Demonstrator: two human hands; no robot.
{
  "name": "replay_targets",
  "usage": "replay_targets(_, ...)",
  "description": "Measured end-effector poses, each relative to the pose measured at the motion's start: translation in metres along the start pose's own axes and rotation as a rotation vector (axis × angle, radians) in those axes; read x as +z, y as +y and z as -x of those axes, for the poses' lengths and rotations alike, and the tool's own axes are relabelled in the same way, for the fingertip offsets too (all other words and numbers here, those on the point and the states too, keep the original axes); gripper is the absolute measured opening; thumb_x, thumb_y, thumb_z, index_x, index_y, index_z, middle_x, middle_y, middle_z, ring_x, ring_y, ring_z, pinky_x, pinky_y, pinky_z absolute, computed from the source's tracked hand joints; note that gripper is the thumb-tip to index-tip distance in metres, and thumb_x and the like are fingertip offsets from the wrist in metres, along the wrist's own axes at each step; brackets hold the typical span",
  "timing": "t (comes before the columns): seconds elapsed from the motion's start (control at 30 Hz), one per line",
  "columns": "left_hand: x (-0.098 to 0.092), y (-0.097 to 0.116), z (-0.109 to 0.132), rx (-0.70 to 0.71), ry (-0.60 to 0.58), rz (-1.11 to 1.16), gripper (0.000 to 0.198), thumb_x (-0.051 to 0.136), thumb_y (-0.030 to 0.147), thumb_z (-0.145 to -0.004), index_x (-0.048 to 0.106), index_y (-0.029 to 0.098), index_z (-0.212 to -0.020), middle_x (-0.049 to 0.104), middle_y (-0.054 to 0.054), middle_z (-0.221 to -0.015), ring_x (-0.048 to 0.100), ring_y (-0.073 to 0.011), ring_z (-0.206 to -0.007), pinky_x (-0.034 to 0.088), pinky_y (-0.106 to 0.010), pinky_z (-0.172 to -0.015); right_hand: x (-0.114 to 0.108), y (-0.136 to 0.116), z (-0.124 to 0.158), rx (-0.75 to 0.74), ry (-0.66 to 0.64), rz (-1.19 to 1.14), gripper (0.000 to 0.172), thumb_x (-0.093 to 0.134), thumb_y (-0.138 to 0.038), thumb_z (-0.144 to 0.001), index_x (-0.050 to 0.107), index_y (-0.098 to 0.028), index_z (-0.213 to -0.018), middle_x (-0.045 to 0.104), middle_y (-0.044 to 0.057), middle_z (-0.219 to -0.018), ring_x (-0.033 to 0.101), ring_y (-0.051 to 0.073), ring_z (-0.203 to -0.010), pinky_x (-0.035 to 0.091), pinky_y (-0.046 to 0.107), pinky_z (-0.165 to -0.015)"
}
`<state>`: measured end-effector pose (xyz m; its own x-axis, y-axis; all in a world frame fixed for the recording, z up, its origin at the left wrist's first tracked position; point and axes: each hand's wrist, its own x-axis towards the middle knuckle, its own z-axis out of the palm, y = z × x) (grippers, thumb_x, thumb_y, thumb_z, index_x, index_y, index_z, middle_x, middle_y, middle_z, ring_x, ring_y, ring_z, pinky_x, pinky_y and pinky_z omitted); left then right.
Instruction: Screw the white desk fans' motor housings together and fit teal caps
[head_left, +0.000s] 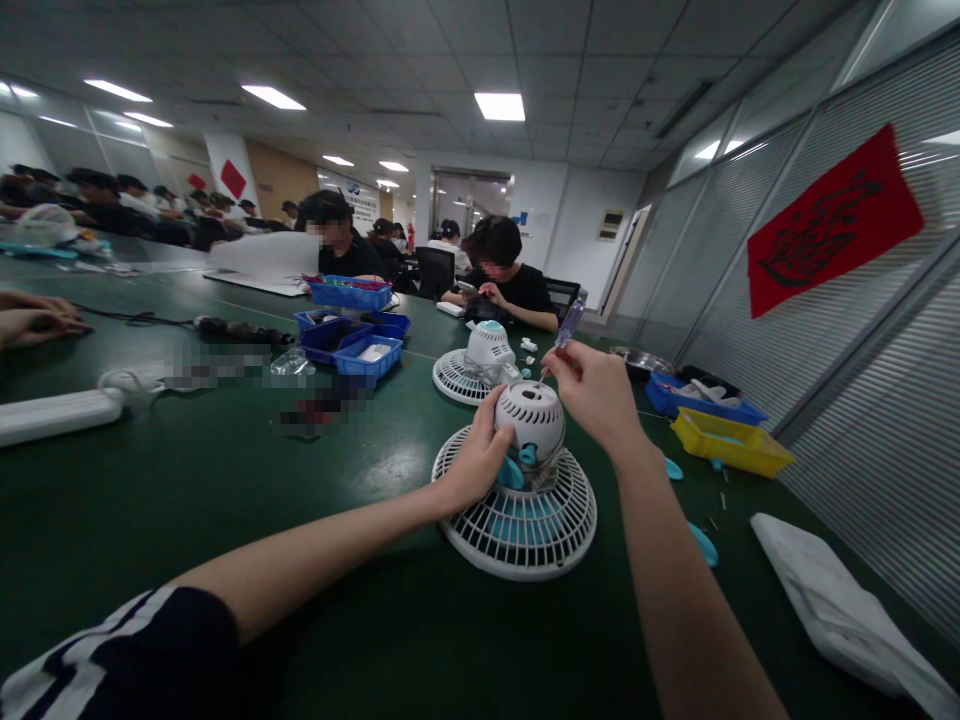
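In front of me a white fan (529, 420) lies face down, its round grille (517, 560) flat on the green table and its motor housing upward. My left hand (480, 455) is closed around the left side of the housing, steadying it. A screwdriver (571, 322) with a clear purplish handle is pinched in my right hand (592, 390). Its thin shaft points down to the top rim of the housing, next to a dark opening; whether the tip touches a screw is too small to tell. Light-blue parts (511, 473) sit low on the housing.
A second white fan (487, 355) lies just behind. Blue bins (367, 355) stand left of it, and a yellow tray (731, 440) is at the right with loose screws and blue pieces nearby. A white power strip (60, 415) lies left. A person (517, 285) sits across the table.
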<state>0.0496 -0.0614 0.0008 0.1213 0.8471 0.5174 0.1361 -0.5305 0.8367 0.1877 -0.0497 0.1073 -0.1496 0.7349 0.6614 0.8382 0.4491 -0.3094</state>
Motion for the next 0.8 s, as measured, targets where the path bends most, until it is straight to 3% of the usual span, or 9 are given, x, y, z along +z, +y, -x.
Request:
replay_targets(0.3, 0.000, 0.001, 0.000, -0.007, -0.002, 0.006, 0.055, 0.035, 0.038, -0.083, 0.025, 0.016, -0.133, 0.025, -0.012, -0.143, 0.022, -0.0242, -0.133, 0.012, -0.044, -0.112, -0.001, -0.001, 0.000, -0.014, 0.002, 0.005, 0.018, 0.048, -0.025, -0.082, 0.065, -0.017, -0.081, 0.067, 0.006, -0.074, 0.056, 0.016, -0.060, 0.038, 0.028, -0.060)
replay_targets(0.6, 0.000, 0.004, 0.002, -0.036, -0.009, -0.004, 0.057, 0.035, 0.037, -0.083, 0.023, 0.016, -0.135, 0.026, -0.011, -0.143, 0.023, -0.0232, -0.133, 0.014, -0.042, -0.112, -0.020, -0.008, 0.003, -0.040, 0.056, 0.017, 0.021, 0.051, -0.029, -0.080, 0.065, -0.017, -0.069, 0.064, 0.004, -0.065, 0.050, 0.014, -0.055, 0.032, 0.027, -0.054)
replay_targets(0.7, -0.002, 0.002, -0.002, -0.030, 0.003, -0.048, 0.056, 0.037, 0.035, -0.082, 0.026, 0.016, -0.134, 0.029, -0.011, -0.141, 0.025, -0.0228, -0.131, 0.018, -0.040, -0.111, -0.023, -0.008, 0.004, -0.051, 0.108, 0.013, 0.020, 0.051, -0.028, -0.079, 0.065, -0.016, -0.072, 0.063, 0.004, -0.066, 0.048, 0.013, -0.053, 0.032, 0.027, -0.054)
replay_targets(0.8, -0.009, 0.005, -0.011, 0.018, 0.024, -0.112, 0.051, 0.042, 0.034, -0.080, 0.035, 0.018, -0.128, 0.037, -0.010, -0.134, 0.037, -0.0226, -0.124, 0.027, -0.039, -0.106, -0.024, -0.007, 0.004, -0.075, 0.144, 0.014, 0.020, 0.052, -0.028, -0.079, 0.064, -0.016, -0.071, 0.061, 0.004, -0.067, 0.046, 0.012, -0.053, 0.031, 0.027, -0.053)
